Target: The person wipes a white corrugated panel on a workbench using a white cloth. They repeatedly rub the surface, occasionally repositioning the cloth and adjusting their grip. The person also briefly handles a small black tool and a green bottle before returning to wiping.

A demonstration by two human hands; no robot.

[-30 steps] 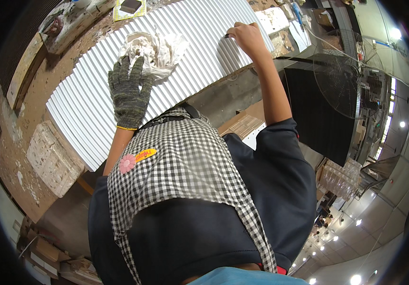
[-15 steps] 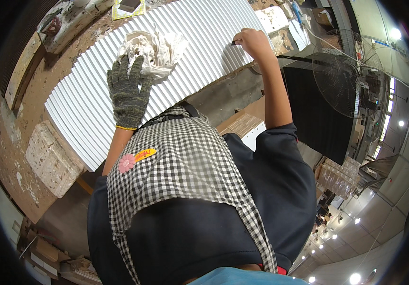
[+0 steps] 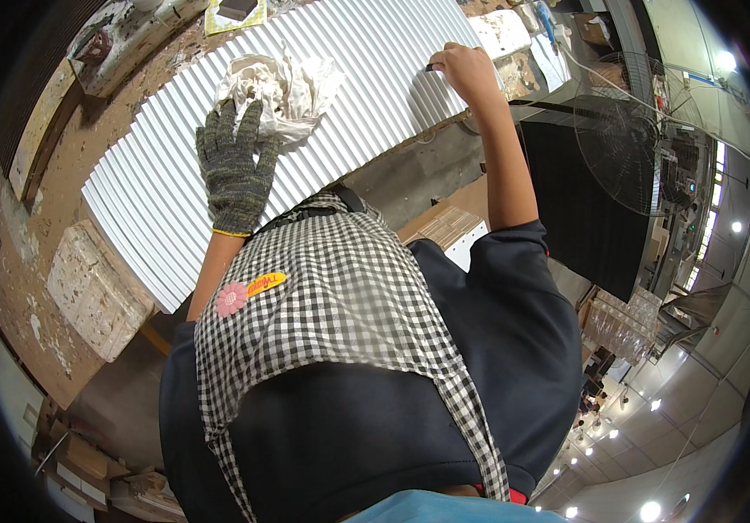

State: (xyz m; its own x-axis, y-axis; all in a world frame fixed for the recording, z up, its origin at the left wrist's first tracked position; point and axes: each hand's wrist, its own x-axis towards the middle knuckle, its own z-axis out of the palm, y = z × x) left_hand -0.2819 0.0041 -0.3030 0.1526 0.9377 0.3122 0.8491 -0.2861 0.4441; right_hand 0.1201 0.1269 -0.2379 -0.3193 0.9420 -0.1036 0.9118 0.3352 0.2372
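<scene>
A white ribbed panel (image 3: 366, 70) lies across the worktable in front of me. My left hand (image 3: 235, 166), in a grey knitted glove, rests flat on the panel, its fingertips touching a crumpled white cloth (image 3: 283, 83). My bare right hand (image 3: 467, 70) is at the panel's right edge, fingers closed on a small dark tool whose tip (image 3: 430, 67) presses on the ribs. My checked apron and dark shirt fill the lower picture.
A white foam block (image 3: 96, 292) sits under the panel's left end on a stained brown worktable (image 3: 52, 183). A standing fan (image 3: 623, 148) and a black box are to the right. A cardboard box (image 3: 445, 227) lies below the table edge.
My right hand has shifted slightly right along the panel's edge. My left hand stays flat by the cloth.
</scene>
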